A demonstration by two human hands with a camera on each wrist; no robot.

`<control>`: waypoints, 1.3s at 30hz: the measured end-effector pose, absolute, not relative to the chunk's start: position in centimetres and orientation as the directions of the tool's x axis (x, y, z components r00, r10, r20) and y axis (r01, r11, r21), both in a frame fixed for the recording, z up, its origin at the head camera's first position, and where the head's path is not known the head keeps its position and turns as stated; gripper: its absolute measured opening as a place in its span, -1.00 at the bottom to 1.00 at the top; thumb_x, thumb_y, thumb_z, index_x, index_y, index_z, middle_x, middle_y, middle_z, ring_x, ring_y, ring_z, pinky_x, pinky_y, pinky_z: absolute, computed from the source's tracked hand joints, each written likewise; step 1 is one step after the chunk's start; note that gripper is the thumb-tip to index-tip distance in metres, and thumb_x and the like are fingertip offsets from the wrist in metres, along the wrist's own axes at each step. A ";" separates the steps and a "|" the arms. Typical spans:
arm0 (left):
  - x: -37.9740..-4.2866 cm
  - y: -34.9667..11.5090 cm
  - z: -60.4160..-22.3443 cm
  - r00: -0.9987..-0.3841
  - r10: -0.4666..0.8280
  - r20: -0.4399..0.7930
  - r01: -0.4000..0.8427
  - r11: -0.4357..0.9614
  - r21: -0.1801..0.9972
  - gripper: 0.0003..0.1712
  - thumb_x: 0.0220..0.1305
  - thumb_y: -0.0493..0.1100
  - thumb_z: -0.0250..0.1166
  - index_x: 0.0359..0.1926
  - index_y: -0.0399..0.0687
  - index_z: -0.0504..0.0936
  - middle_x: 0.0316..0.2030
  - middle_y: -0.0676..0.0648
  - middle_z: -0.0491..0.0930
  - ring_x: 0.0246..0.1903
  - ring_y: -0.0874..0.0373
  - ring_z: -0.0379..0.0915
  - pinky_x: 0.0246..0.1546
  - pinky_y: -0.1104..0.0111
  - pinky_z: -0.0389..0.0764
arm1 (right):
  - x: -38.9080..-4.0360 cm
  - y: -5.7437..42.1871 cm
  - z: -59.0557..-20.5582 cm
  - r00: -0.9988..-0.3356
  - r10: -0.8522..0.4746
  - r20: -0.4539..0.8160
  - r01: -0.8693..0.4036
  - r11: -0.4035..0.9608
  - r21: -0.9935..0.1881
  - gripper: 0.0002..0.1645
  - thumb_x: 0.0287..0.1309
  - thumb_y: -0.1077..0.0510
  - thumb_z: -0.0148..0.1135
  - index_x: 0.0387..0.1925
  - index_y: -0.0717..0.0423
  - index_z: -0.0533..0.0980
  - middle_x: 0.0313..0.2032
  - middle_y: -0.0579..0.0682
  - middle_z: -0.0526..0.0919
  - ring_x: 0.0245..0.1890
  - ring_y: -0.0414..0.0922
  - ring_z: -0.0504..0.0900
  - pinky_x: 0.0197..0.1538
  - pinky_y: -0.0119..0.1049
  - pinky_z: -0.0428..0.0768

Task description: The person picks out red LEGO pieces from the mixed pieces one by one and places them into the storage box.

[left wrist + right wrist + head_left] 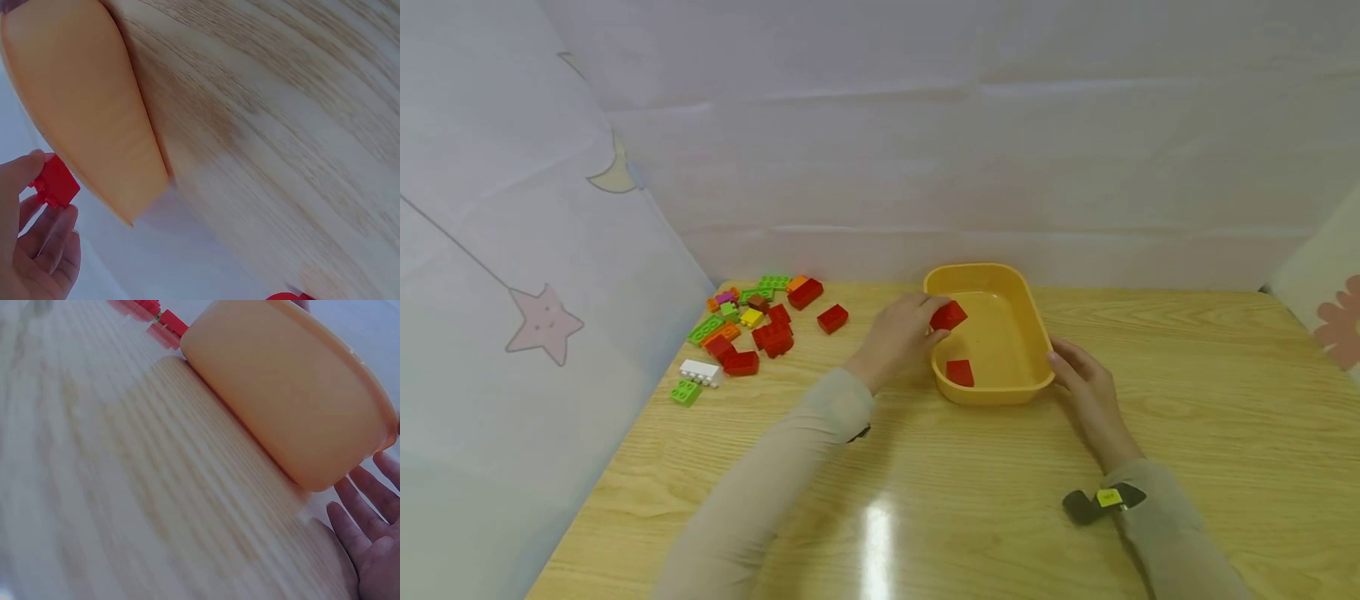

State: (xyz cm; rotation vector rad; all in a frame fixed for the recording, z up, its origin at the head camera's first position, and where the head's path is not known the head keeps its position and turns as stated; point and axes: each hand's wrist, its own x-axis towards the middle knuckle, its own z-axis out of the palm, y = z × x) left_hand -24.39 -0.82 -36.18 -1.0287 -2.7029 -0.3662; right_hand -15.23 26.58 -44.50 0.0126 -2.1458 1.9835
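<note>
My left hand (898, 333) pinches a red toy brick (949, 316) between thumb and fingers, over the left rim of a yellow plastic basin (1000, 333). In the left wrist view the pinched brick (59, 180) shows studs toward the palm, beside the basin's outer wall (81, 106). Another red brick (959, 373) lies inside the basin at its near left corner. On the opposite side, my right hand (1088, 392) touches the basin's outer right wall near the rim. Its fingers (365, 500) look extended and spread in the right wrist view.
Loose toy bricks lie at the table's left: a single red brick (832, 318), several other red ones (773, 337), a yellow one (751, 317), a white one (700, 372) and a green one (686, 392). A pale cloth wall (865, 200) borders the wooden table (970, 500).
</note>
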 end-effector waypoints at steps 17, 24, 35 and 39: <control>-24.0 -0.1 -36.6 -0.763 0.611 0.212 0.644 0.745 0.171 -0.40 0.32 -0.03 0.35 0.33 -0.02 0.44 0.06 -0.02 0.60 0.05 0.09 0.51 0.05 0.29 0.55 | -15.3 26.5 -44.5 -0.979 0.138 0.149 -0.125 0.169 -0.978 -0.35 0.45 -0.01 0.09 0.36 0.33 0.31 0.15 -0.10 0.51 -0.02 -0.29 0.56 -0.06 -0.57 0.54; -24.0 -0.3 -36.6 -0.755 0.610 0.238 0.651 0.740 0.170 -0.42 0.31 -0.04 0.36 0.30 -0.03 0.46 0.08 -0.03 0.60 0.07 0.08 0.51 0.06 0.28 0.55 | -15.4 26.6 -44.5 -0.979 0.141 0.150 -0.116 0.225 -0.967 -0.34 0.47 -0.03 0.06 0.38 0.32 0.29 0.20 -0.09 0.48 0.01 -0.35 0.53 -0.04 -0.60 0.53; -24.9 -0.9 -37.7 -0.751 0.613 0.246 0.650 0.752 0.109 -0.61 0.41 -0.03 0.23 0.20 0.01 0.56 0.07 0.01 0.61 0.10 0.09 0.49 0.16 0.27 0.47 | -15.4 26.6 -44.7 -0.977 0.141 0.158 -0.126 0.213 -0.969 -0.33 0.45 -0.08 0.07 0.37 0.28 0.32 0.18 -0.13 0.49 0.04 -0.32 0.52 -0.03 -0.59 0.53; -25.8 -1.9 -38.1 -0.723 0.620 0.305 0.674 0.730 0.113 -0.68 0.43 -0.08 0.19 0.13 -0.02 0.60 0.03 0.00 0.63 0.07 0.07 0.50 0.15 0.28 0.47 | -15.5 26.6 -44.8 -0.978 0.142 0.152 -0.126 0.179 -0.976 -0.35 0.45 -0.05 0.09 0.36 0.29 0.33 0.14 -0.21 0.50 0.02 -0.33 0.53 -0.04 -0.58 0.53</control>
